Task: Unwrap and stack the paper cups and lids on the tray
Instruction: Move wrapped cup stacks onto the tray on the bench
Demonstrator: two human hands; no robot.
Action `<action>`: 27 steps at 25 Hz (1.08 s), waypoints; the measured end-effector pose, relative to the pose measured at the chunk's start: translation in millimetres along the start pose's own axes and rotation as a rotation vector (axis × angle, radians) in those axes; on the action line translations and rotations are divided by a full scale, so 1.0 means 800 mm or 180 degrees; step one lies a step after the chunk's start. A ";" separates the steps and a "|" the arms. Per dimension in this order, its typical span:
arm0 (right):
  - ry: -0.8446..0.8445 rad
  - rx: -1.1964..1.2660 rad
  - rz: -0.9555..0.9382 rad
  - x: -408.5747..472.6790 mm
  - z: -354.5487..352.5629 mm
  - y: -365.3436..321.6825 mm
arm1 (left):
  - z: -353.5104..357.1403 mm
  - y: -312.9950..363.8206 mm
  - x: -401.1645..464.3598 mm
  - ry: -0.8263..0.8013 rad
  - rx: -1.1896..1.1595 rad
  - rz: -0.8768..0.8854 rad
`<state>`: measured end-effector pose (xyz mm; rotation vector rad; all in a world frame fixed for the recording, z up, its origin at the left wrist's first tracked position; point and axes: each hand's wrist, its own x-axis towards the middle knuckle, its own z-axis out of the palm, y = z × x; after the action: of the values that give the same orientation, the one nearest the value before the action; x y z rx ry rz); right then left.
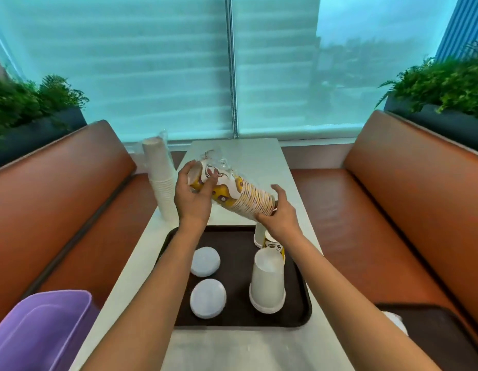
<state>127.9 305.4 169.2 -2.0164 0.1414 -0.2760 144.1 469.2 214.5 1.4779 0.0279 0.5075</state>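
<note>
A left hand [193,200] and right hand [279,215] are gripping a crinkly-wrapped printed cup stack [241,198], hiding the tray's [232,314] far edge.

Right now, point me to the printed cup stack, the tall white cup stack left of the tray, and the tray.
printed cup stack [248,200], head view, on the ribbed rims mid-stack.
tall white cup stack [163,183], head view, on its side wall.
tray [236,266], head view, on bare dark floor between lids and cups.
</note>
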 end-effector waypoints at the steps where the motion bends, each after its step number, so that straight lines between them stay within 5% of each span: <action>1: -0.0139 -0.0102 0.0023 0.007 0.013 -0.004 | -0.007 -0.005 0.014 -0.0005 0.0127 0.0005; 12: -0.0633 -0.0236 0.0845 0.128 0.134 0.004 | 0.013 -0.059 0.128 -0.0924 0.1541 0.0695; 24: -0.0970 -0.0870 0.1377 0.251 0.209 0.085 | 0.064 -0.164 0.225 -0.1735 0.2559 0.0300; 27: -0.1278 -0.1282 0.1387 0.259 0.222 0.103 | 0.068 -0.181 0.232 -0.1994 0.3403 0.0589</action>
<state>375.0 377.1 47.2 -2.3247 0.3991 0.4660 372.2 480.1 136.0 2.6547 -0.3895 0.1247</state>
